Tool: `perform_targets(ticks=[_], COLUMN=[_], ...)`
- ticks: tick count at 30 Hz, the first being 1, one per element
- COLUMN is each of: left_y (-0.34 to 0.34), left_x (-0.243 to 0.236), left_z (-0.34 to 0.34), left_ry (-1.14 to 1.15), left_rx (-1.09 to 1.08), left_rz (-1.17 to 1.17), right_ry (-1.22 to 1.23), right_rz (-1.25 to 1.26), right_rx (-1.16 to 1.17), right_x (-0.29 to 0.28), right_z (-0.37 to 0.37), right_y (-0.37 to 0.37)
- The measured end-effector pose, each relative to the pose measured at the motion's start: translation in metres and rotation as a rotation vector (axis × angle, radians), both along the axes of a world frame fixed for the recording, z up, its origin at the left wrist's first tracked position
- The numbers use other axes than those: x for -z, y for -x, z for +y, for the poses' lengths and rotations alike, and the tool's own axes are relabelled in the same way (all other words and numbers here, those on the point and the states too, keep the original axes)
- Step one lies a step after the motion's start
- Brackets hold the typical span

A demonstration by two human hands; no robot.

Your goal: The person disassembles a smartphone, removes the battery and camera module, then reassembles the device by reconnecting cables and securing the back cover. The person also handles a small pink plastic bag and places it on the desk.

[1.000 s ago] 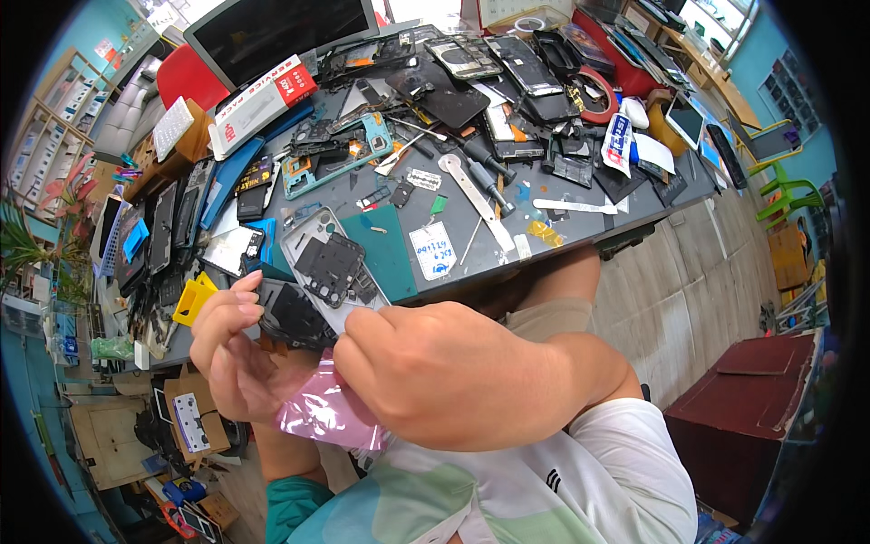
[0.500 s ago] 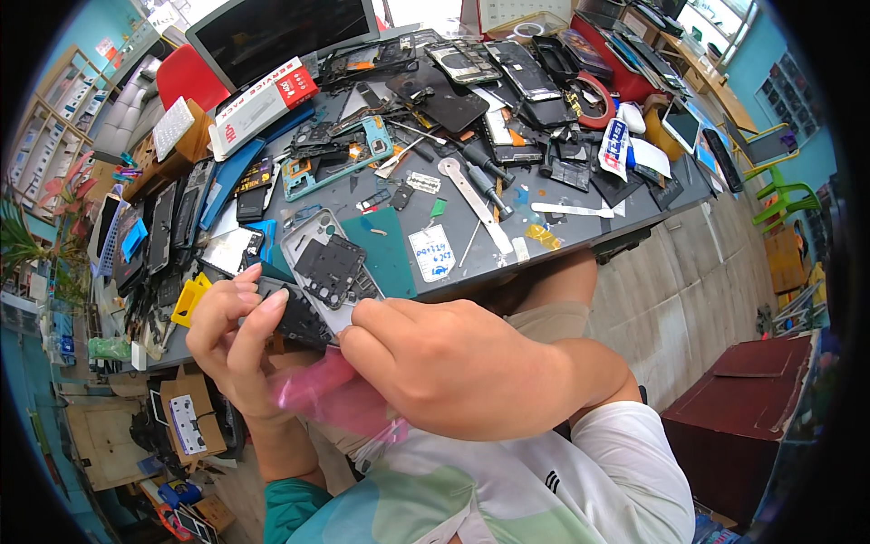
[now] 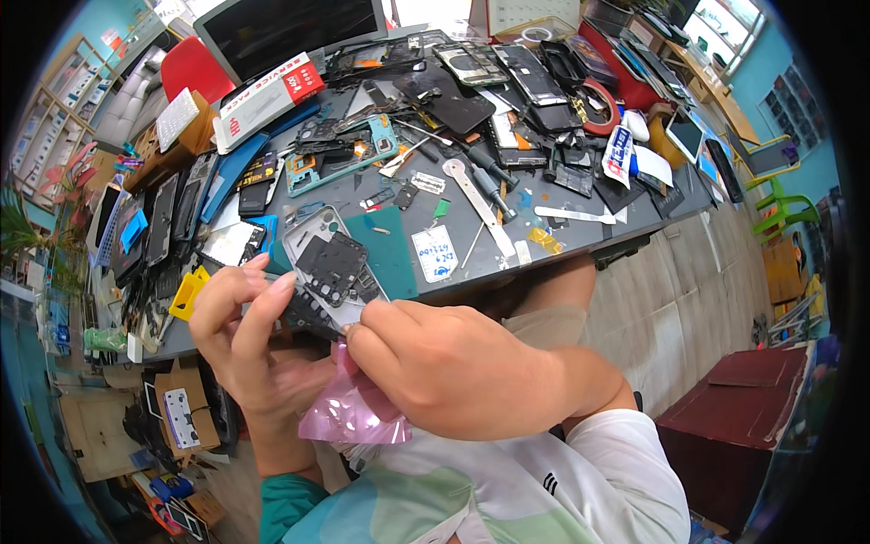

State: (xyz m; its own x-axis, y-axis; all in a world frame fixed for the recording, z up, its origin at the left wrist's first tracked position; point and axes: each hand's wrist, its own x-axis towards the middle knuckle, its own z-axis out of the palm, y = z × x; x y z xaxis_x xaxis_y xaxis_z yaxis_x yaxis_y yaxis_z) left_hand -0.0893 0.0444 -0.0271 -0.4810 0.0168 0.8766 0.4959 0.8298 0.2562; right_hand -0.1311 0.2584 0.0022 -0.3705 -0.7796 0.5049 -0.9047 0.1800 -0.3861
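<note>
My left hand (image 3: pixel 249 331) is closed on a black phone part (image 3: pixel 306 311), gripped between thumb and fingers above the desk's front edge. My right hand (image 3: pixel 453 367) pinches at the lower end of that part, and a sheet of clear pink film (image 3: pixel 358 403) hangs from beneath its fingertips. Exactly what the fingertips press together is hidden. Just beyond both hands lies a silver-grey phone back shell (image 3: pixel 313 227) with black inner plates (image 3: pixel 333 267) in it. A dark green mat piece (image 3: pixel 385 240) extends to its right.
Disassembled phones and frames crowd the grey desk (image 3: pixel 353 195). Tweezers (image 3: pixel 571 215), a long metal tool (image 3: pixel 476 204) and a razor blade (image 3: pixel 428 183) lie farther back. A handwritten white label (image 3: pixel 435 254) is near the front edge. A yellow plastic piece (image 3: pixel 188 292) stands left of my left hand.
The pink film has swung from a blurred, slanting position under my left hand to hanging below my right fingertips. Both hands keep nearly the same place, and the view has shifted slightly.
</note>
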Motion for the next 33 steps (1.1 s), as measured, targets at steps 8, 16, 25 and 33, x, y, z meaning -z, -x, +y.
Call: perform_targets(ticks=[8,16,25,33], left_y=[0.003,0.024,0.027,0.028], left_x=[-0.023,-0.027,-0.030,-0.031], left_z=[-0.017,-0.028,-0.031,-0.032], left_ry=[-0.002,0.008,0.012,0.012], left_rx=[0.107,0.224,0.229,0.223], left_rz=[-0.154,-0.123,-0.099,-0.112], right_ry=[0.254,0.206,0.326,0.337], right_rz=[-0.272,-0.423,-0.418,-0.366], right_rx=[0.053,0.016,0.030,0.078], right_x=[-0.006,-0.009,-0.009,-0.007], right_z=[-0.006,-0.004,-0.012,-0.015], right_y=[0.014,0.035,0.031,0.027])
